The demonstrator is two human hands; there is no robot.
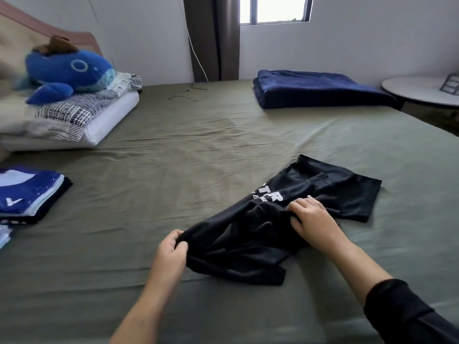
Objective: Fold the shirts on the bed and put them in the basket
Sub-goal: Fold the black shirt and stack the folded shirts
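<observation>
A black shirt (pixel 278 227) with white lettering lies crumpled on the olive-green bed (pixel 173 170), right of the middle. My left hand (pixel 171 249) pinches the shirt's near left edge between thumb and fingers. My right hand (pixel 310 217) grips a bunch of the fabric near the lettering, fingers curled into the cloth. At the left edge of the bed sits a stack of folded blue and white shirts (pixel 27 194). No basket is in view.
A blue plush whale (pixel 69 70) lies on patterned pillows (pixel 74 117) at the far left. A folded navy blanket (pixel 318 90) sits at the far right of the bed. A round white table (pixel 422 93) stands beyond the bed's right side. A thin cable (pixel 191 91) lies near the wall.
</observation>
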